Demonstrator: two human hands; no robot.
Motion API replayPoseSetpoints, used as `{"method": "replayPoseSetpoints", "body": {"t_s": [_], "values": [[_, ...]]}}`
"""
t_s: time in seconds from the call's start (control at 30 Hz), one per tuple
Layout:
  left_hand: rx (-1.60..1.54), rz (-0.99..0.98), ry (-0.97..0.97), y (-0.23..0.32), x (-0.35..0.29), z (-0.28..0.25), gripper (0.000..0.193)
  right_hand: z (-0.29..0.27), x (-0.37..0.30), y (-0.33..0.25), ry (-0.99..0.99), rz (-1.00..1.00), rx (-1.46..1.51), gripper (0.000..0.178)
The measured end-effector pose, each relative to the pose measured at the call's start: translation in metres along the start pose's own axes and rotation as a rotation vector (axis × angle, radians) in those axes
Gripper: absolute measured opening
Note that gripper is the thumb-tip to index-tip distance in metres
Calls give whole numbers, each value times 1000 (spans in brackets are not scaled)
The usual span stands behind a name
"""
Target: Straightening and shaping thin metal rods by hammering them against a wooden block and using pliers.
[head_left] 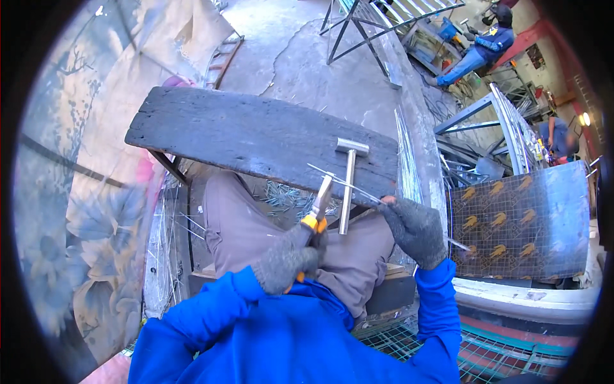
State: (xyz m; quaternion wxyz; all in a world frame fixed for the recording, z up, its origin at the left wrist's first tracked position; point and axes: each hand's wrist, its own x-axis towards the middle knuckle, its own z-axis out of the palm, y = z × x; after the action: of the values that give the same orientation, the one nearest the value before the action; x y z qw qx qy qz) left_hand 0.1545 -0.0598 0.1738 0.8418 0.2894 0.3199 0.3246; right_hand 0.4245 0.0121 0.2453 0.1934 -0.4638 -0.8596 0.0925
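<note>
My left hand [284, 264], in a grey glove, is closed around the yellow-and-dark handles of metal pliers [322, 197]. The jaws point up and away from me and meet thin metal wire [358, 190]. My gloved right hand [416, 230] grips the other part of this wire, and an end sticks out past the hand on the right. Whether it is one wire or a few, I cannot tell. A steel hammer [352, 148] lies on the dark wooden bench [256, 131], its handle reaching over the near edge, beside the pliers. The wire crosses the handle in the picture.
Cut wire pieces [284, 195] are scattered on the floor beneath the bench. Long thin wires [408, 157] stand by its right end. A patterned sheet [518, 224] is at right, a painted cloth [96, 224] at left. Metal frames and two people [492, 40] are farther off.
</note>
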Motion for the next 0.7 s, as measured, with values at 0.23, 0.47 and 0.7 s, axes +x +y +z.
{"method": "replayPoseSetpoints", "body": {"t_s": [0.23, 0.47, 0.7], "values": [[-193, -71, -29, 7, -6, -7, 38, 5, 0, 1, -5, 63, 134, 19], [-916, -118, -493, 3, -13, 32, 43, 50, -16, -11, 79, 296, 634, 19], [-459, -220, -5, -25, -3, -15, 71, 32, -12, -5, 191, 366, 442, 20]]}}
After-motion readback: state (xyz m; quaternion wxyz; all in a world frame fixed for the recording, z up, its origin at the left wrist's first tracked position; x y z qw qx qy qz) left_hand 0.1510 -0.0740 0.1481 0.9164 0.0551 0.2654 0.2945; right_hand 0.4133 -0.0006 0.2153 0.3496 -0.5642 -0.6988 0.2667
